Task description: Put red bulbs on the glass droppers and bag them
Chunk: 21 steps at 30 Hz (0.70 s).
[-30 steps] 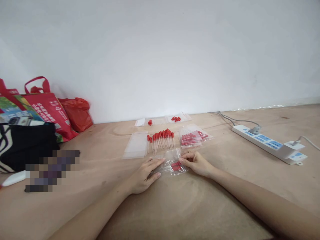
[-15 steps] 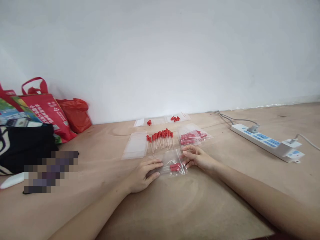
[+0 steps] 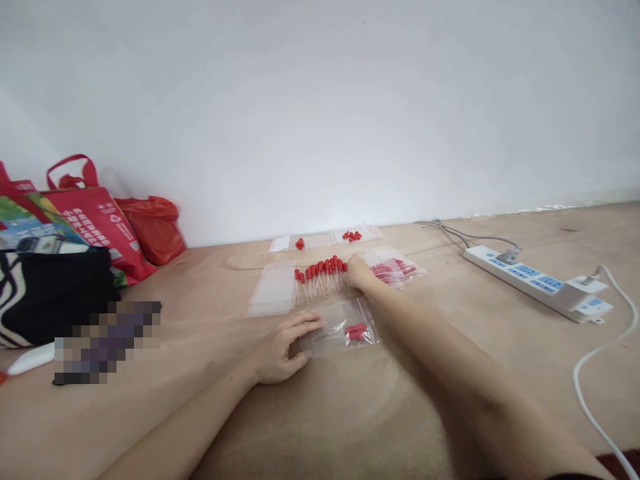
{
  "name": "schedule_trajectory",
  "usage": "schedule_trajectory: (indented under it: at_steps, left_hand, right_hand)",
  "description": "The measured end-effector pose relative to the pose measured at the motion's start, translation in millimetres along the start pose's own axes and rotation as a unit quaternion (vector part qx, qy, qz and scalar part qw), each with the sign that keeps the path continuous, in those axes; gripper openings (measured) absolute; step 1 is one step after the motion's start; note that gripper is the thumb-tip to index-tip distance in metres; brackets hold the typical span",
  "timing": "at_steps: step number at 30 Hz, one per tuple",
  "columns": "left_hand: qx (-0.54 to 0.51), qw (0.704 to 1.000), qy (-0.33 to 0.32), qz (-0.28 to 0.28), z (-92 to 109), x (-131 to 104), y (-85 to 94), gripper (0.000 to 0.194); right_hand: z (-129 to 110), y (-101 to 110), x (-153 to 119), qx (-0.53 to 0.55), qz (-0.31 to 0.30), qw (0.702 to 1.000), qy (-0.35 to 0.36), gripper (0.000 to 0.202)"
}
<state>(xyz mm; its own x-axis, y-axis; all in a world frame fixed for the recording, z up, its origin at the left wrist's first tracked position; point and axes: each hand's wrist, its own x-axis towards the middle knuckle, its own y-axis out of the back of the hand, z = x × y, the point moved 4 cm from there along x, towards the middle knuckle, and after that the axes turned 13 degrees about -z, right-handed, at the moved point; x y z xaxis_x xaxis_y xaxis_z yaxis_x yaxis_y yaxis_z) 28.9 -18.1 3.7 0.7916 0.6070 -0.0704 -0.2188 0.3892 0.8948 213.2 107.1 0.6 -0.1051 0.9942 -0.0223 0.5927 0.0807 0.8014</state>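
Note:
A clear zip bag (image 3: 340,310) lies flat before me, with a few red-capped droppers (image 3: 356,331) inside. My left hand (image 3: 285,347) rests at the bag's left end, fingers stretched over its edge and thumb apart. Beyond it is a row of thin clear droppers with red rubber bulbs (image 3: 321,268), bulbs pointing away from me. My right hand (image 3: 358,273) is at the right end of that row; its fingers are hidden behind the hand, so what they hold does not show. Filled zip bags (image 3: 400,267) with red bulbs lie just right of it.
Flat clear bags (image 3: 273,290) lie left of the row. More bags with loose red bulbs (image 3: 351,236) lie near the wall. A white power strip (image 3: 530,277) with cables is on the right. Shopping bags (image 3: 100,220) and a black bag (image 3: 60,293) stand on the left.
My right hand has left the right end of the zip bag and moved forward to the dropper row. My left hand stays by the bag, its thumb now a little farther left.

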Motion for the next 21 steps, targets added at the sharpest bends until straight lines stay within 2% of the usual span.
schedule_trajectory:
  at_steps: [3, 5, 8, 10, 12, 14, 17, 21]
  left_hand:
    - [-0.005, 1.0, 0.004, -0.011, 1, 0, -0.2, 0.049]
    - [-0.005, 1.0, -0.001, -0.013, 3, 1, -0.2, 0.048]
    - [-0.005, 1.0, -0.003, -0.012, 4, 1, 0.1, 0.047]
    - [-0.006, 1.0, 0.001, -0.017, 4, 1, -0.1, 0.046]
    - [-0.006, 1.0, 0.007, -0.026, 3, 2, -0.9, 0.046]
    - [-0.004, 0.999, 0.011, -0.033, 3, 3, -1.8, 0.045]
    - [0.003, 0.999, 0.009, -0.036, 3, 4, -2.6, 0.045]
    - [0.009, 1.0, 0.008, -0.028, 2, 4, -2.9, 0.045]
  right_hand:
    - [-4, -7, 4, -0.003, 0.001, 0.999, -0.048, 0.041]
    - [-7, -4, 3, -0.003, 0.006, 0.998, -0.06, 0.047]
    - [-6, 14, -7, 0.002, 0.02, 0.999, -0.048, 0.054]
    - [3, 30, -21, 0.021, 0.032, 0.999, -0.017, 0.059]
    - [19, 42, -40, 0.104, 0.053, 0.992, 0.041, 0.059]
    - [42, 45, -60, 0.197, 0.063, 0.977, 0.055, 0.06]
    - [70, 35, -83, 0.317, 0.081, 0.944, 0.033, 0.06]
    - [74, 18, -93, 0.415, 0.107, 0.903, 0.026, 0.052]
